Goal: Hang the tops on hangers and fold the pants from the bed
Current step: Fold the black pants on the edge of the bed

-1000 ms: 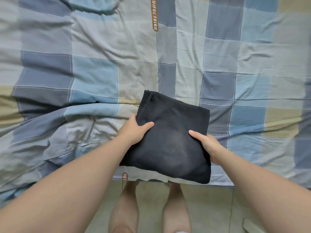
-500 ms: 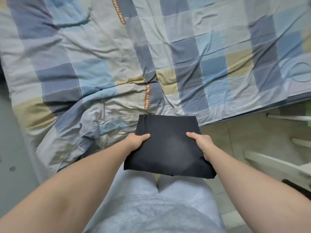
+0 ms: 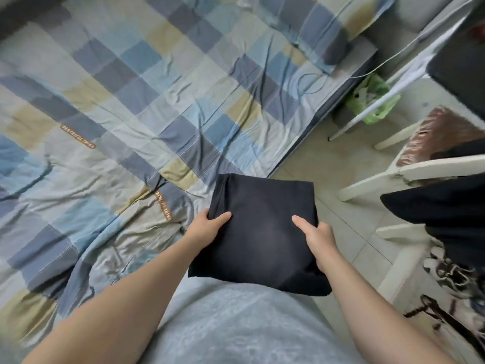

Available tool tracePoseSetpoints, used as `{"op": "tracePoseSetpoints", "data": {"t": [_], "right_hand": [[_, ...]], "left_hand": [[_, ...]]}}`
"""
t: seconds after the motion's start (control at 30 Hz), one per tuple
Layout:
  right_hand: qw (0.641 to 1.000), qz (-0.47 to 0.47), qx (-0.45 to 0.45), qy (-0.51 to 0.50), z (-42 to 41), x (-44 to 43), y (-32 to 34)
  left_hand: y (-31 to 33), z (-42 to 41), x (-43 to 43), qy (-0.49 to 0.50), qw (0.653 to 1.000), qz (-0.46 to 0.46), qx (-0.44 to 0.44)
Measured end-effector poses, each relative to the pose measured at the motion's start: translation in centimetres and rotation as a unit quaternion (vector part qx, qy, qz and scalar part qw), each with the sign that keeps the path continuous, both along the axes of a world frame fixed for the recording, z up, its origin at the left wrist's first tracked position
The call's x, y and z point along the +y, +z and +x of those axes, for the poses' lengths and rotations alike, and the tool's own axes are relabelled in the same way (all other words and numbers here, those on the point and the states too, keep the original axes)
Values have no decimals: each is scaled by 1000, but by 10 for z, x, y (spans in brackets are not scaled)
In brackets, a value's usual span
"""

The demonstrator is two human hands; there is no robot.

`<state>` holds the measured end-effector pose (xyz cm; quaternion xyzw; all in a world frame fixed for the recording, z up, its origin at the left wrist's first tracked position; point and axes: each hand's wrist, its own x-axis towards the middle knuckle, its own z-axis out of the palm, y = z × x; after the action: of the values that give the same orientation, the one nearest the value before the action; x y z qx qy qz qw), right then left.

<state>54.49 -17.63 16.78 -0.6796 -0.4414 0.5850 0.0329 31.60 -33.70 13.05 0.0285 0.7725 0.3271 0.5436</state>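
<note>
Folded pants (image 3: 262,232) sit gripped flat between left hand (image 3: 207,228) and right hand (image 3: 319,239), thumbs on top at opposite edges; chair (image 3: 433,166) lies right of the fingers, nearer the right hand.

The black pants (image 3: 262,232) are folded into a flat rectangle and held level just past the bed's (image 3: 157,101) near edge. The left hand (image 3: 207,227) and right hand (image 3: 317,237) grip opposite sides.

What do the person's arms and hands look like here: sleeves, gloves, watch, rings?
The left forearm and right forearm are bare to the frame edge, no sleeve in view. The left hand and right hand wear no gloves; no watch, band or ring shows. A pale grey garment covers the body below.
</note>
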Motion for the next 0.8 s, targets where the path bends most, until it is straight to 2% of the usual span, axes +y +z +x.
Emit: {"op": "tracePoseSetpoints", "data": {"t": [0.13, 0.37, 0.57, 0.8], "right_hand": [[993, 81, 57, -61, 75, 25, 43], [967, 184, 93, -151, 240, 80, 104], [927, 257, 65, -265, 380, 97, 134], [859, 292, 25, -420, 501, 88, 148]], "left_hand": [[44, 54, 67, -77, 991, 72, 87], [103, 197, 178, -153, 961, 203, 111], [138, 324, 267, -281, 915, 276, 84], [176, 461, 355, -448, 837, 311, 49]]}}
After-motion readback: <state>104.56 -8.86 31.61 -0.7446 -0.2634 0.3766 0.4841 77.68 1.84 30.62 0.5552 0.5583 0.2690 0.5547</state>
